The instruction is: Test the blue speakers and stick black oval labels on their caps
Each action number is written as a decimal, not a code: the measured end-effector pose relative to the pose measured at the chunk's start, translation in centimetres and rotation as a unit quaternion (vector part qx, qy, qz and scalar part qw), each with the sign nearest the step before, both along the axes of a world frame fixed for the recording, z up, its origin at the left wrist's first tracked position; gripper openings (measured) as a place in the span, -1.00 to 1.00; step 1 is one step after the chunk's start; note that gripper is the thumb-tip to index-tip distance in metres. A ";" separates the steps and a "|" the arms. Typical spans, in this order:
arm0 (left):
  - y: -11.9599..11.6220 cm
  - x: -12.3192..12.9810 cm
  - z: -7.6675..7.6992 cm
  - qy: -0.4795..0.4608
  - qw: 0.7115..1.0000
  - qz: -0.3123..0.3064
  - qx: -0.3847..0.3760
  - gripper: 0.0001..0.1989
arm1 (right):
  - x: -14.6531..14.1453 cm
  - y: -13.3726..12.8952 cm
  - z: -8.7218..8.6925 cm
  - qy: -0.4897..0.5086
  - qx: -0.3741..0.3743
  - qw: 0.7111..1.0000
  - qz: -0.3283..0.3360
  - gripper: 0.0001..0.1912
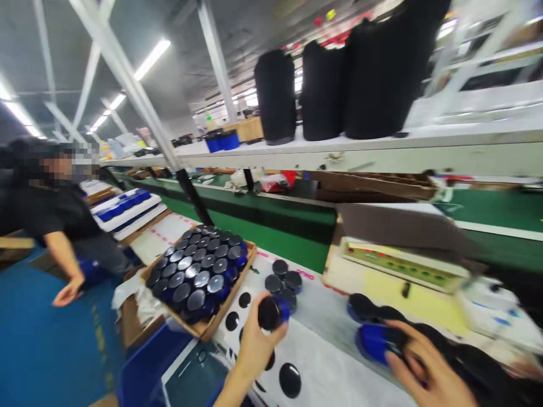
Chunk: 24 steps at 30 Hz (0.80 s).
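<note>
My left hand [253,346] is closed on a round blue part with a glossy black top [270,314], tilted over the bench. My right hand [428,367] grips a similar blue cylinder with a black end [373,342], which lies on its side in the fingers. Just beyond the left hand stands a small group of black-topped parts [280,282]. Beneath that hand is a white sheet with glossy black discs [290,380], partly covered by the wrist. A row of dark round parts [388,314] runs behind the right hand, blurred.
A cardboard tray [250,260] full of black-topped blue parts stands left of my hands. Farther left is another person [46,215]. A yellow-topped fixture [390,288] sits at the right. Tall black cylinders [275,96] line the shelf above a green conveyor [292,226].
</note>
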State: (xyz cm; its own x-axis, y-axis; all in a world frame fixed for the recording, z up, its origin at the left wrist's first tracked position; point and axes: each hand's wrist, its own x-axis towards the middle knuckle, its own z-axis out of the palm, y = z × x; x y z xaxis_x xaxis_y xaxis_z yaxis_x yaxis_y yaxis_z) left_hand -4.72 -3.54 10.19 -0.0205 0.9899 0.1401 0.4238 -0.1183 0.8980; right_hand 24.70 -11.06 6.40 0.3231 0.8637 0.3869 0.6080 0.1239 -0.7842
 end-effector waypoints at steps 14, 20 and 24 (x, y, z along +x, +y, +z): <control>-4.1 2.5 -6.3 0.000 0.994 0.006 -0.111 -0.35 | -9.8 13.9 -2.5 -0.192 -0.135 0.966 0.108 -0.76; -4.6 1.7 -7.0 -0.034 0.992 0.032 -0.117 -0.39 | -10.7 13.9 -3.7 -0.206 -0.157 0.962 0.082 -0.73; -5.3 2.3 -7.3 -0.031 0.990 0.026 -0.138 -0.37 | -10.9 14.0 -3.6 -0.184 -0.160 0.967 0.073 -0.74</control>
State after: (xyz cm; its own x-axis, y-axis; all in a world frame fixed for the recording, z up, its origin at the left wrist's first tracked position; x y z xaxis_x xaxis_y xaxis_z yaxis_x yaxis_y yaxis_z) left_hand -2.39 -8.81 2.87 -0.0729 0.9877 -0.1380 0.3655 0.1552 0.9178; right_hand 13.76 2.98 2.79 0.0802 0.9840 0.1590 0.8480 0.0165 -0.5298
